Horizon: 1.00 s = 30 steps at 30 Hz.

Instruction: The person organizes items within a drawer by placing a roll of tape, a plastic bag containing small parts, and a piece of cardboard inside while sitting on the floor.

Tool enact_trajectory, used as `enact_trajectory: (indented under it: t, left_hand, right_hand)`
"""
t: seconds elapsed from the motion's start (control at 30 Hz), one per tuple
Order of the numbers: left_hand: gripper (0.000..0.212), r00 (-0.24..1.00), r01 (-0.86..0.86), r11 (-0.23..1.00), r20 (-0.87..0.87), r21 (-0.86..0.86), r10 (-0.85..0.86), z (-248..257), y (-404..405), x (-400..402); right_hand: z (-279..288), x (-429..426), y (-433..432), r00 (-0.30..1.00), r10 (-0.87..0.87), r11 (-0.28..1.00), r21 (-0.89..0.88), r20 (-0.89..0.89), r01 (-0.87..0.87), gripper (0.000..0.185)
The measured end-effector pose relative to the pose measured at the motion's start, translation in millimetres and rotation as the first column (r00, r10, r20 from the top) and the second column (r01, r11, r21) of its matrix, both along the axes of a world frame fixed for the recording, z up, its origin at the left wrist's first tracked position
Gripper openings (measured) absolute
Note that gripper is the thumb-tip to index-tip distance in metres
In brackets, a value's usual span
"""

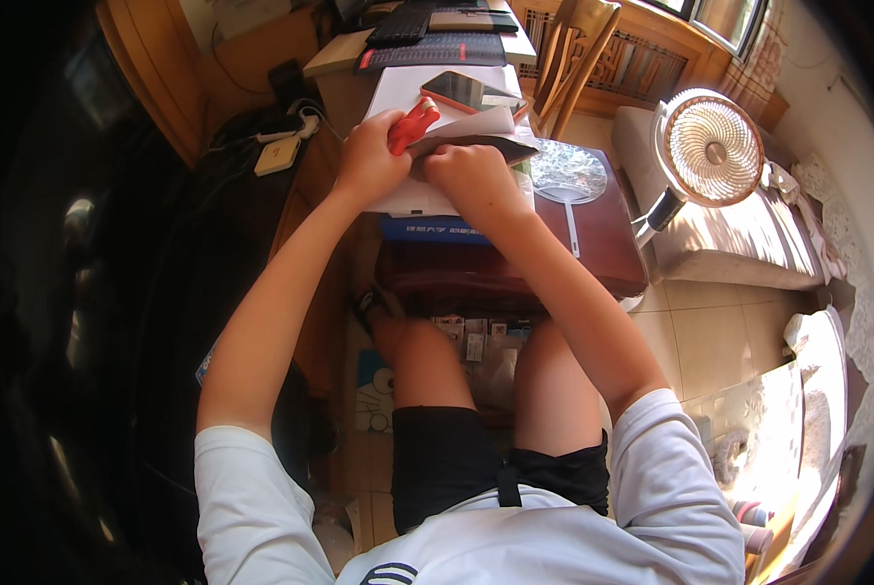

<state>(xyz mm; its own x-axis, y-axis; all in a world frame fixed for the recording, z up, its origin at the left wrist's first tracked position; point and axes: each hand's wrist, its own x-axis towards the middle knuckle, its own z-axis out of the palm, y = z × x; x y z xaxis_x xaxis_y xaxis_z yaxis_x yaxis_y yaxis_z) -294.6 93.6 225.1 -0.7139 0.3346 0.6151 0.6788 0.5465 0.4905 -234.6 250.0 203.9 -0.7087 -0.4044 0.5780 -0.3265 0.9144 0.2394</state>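
My left hand (375, 155) is closed around a red plastic-handled tool (412, 129), whose exact kind I cannot tell. Close beside it, my right hand (466, 172) is curled at the edge of a dark, folded sheet or pouch (511, 148); its fingertips are hidden. Both hands are over white papers (407, 196) stacked on a dark red table or stool. A smartphone in an orange case (470, 93) lies just beyond them. Under the papers, a blue box or book (433, 229) with writing sticks out towards me.
A round hand fan (570, 172) lies right of the papers on the dark red surface (605, 248). Farther right stands an electric fan (713, 150) before a grey sofa (744, 248). Keyboards (431, 51) and a wooden chair (574, 58) are beyond. A power strip (287, 137) sits at left.
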Motion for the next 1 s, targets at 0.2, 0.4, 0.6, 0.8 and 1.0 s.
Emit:
enact_trajectory:
  t: [0.2,0.4,0.6,0.8,1.0]
  left_hand:
    - [0.034,0.995,0.082,0.996,0.066,-0.04,-0.079,3,-1,4]
    - [0.036,0.991,0.031,0.948,-0.111,-0.317,-0.07,31,-6,45]
    - [0.019,0.691,0.195,0.786,0.486,0.586,-0.535,3,-7,170]
    - [0.015,0.226,-0.098,0.597,0.602,0.797,-0.766,-78,-4,248]
    - [0.022,0.206,-0.171,0.604,0.627,0.779,-0.751,-109,23,271]
  right_hand:
    - [19,65,-3,0.871,0.2,0.805,-0.432,-0.448,-0.407,0.011]
    - [1,140,40,0.972,-0.032,0.031,-0.972,-0.232,-0.231,0.017]
    - [-49,191,72,0.992,0.044,-0.32,-0.943,-0.116,-0.096,0.023]
    - [-73,244,59,0.994,0.091,-0.536,-0.839,0.053,0.094,0.022]
    - [-90,292,65,0.989,0.142,-0.74,-0.661,0.026,0.124,0.026]
